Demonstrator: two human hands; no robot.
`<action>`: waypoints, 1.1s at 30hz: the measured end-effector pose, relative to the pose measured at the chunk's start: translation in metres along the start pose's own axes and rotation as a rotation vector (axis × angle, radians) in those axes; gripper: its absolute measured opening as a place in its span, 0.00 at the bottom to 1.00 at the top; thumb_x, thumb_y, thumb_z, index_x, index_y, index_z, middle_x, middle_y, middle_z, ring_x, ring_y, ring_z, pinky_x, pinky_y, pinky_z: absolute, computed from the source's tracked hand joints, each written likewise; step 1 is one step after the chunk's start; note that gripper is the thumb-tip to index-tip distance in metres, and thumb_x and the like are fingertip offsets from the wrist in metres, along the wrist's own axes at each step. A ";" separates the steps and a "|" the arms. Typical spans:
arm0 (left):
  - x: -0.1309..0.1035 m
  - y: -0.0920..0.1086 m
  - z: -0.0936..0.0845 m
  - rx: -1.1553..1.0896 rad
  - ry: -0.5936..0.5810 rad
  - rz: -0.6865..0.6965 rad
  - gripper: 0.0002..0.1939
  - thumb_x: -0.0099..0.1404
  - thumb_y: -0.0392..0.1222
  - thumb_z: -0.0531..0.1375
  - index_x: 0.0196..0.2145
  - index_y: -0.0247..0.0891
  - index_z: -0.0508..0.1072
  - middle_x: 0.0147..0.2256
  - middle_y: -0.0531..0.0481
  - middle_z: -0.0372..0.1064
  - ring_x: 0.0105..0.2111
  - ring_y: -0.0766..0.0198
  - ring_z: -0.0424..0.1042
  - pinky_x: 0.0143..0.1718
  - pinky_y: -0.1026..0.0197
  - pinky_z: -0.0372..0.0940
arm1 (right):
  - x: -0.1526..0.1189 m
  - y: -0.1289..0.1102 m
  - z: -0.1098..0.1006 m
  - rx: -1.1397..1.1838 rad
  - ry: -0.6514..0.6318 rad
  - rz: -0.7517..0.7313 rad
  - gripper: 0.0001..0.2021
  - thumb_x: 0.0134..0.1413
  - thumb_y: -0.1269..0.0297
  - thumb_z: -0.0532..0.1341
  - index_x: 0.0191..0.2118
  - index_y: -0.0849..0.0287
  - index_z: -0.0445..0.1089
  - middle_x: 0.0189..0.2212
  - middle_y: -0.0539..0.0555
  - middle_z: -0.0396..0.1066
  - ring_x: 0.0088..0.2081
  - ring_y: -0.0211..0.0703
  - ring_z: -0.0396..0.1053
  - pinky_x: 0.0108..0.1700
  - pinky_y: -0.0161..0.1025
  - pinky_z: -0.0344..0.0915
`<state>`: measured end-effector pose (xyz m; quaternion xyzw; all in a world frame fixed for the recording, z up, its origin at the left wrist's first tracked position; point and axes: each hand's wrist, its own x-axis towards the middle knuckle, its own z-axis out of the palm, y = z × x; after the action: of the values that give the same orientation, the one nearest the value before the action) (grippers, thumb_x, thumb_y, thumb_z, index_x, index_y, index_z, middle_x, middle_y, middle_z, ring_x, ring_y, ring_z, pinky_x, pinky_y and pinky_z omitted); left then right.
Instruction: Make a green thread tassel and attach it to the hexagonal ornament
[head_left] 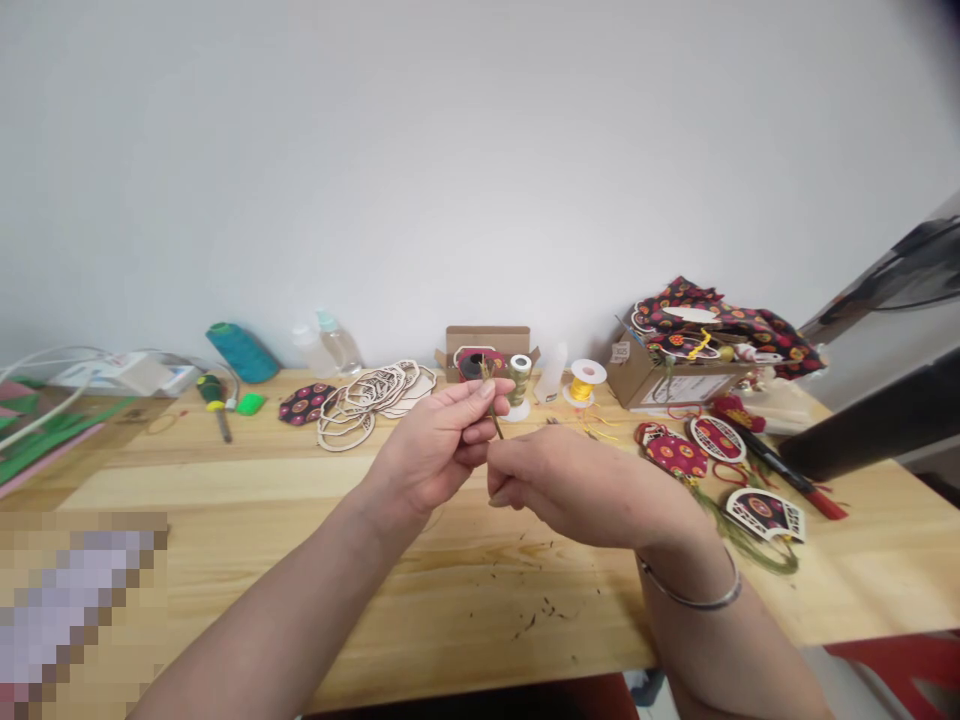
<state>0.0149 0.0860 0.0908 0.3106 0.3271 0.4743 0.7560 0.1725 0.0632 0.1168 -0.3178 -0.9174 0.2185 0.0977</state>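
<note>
My left hand (442, 440) is raised over the middle of the table, with thumb and fingers pinched on a thin olive-brown cord (498, 428). A frayed tip of the cord stands up above my left thumb. Just to the right, my right hand (570, 485) is closed at the cord's lower part, its back turned to me and a bangle (709, 602) on the wrist. My right fingertips are mostly hidden, and the cord runs into them. Dark scraps (544, 612) lie scattered on the wooden table (420, 620) below my hands.
Behind stand a spool of yellow cord (583, 388), a spool of olive thread (519, 382) and a small open box (487, 335). Wooden frames (367, 400) and a teal thread cone (244, 352) lie left. Right are a fabric-filled carton (675, 385) and several tasselled ornaments (765, 515).
</note>
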 end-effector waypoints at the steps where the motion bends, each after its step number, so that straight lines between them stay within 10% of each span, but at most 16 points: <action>1: 0.000 -0.001 0.000 0.015 -0.002 0.003 0.05 0.62 0.33 0.59 0.35 0.30 0.75 0.25 0.54 0.64 0.16 0.80 0.52 0.13 0.76 0.46 | 0.000 0.000 0.000 -0.012 -0.008 -0.009 0.07 0.53 0.79 0.56 0.33 0.62 0.68 0.30 0.51 0.73 0.31 0.35 0.65 0.31 0.32 0.55; 14: 0.001 -0.001 -0.003 0.162 -0.014 0.124 0.05 0.61 0.37 0.60 0.30 0.34 0.74 0.21 0.54 0.64 0.26 0.69 0.67 0.33 0.66 0.66 | 0.002 -0.012 0.006 -0.084 -0.147 0.006 0.08 0.54 0.75 0.58 0.36 0.62 0.74 0.30 0.54 0.76 0.30 0.37 0.69 0.31 0.33 0.58; 20: -0.001 0.008 -0.002 0.137 -0.005 0.115 0.03 0.59 0.34 0.61 0.29 0.32 0.74 0.19 0.56 0.59 0.16 0.76 0.53 0.17 0.72 0.56 | -0.017 -0.022 -0.011 0.194 -0.356 -0.201 0.09 0.59 0.66 0.59 0.38 0.61 0.76 0.35 0.52 0.78 0.35 0.36 0.72 0.36 0.31 0.62; 27: -0.009 0.008 0.001 0.212 -0.002 0.104 0.07 0.56 0.39 0.64 0.29 0.31 0.76 0.18 0.56 0.57 0.15 0.78 0.46 0.14 0.73 0.42 | -0.036 0.053 0.039 -0.390 -0.018 0.628 0.12 0.56 0.74 0.52 0.36 0.69 0.73 0.32 0.66 0.75 0.32 0.49 0.73 0.32 0.40 0.62; 33: -0.016 0.006 0.004 0.262 -0.002 0.097 0.07 0.57 0.40 0.64 0.29 0.32 0.76 0.17 0.57 0.55 0.16 0.77 0.46 0.15 0.72 0.40 | -0.045 0.071 0.073 -0.413 -0.011 0.711 0.14 0.54 0.81 0.49 0.38 0.71 0.71 0.37 0.70 0.73 0.39 0.53 0.71 0.40 0.43 0.63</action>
<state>0.0093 0.0730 0.1007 0.4223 0.3703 0.4631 0.6856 0.2225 0.0597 0.0173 -0.6269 -0.7755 0.0517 -0.0548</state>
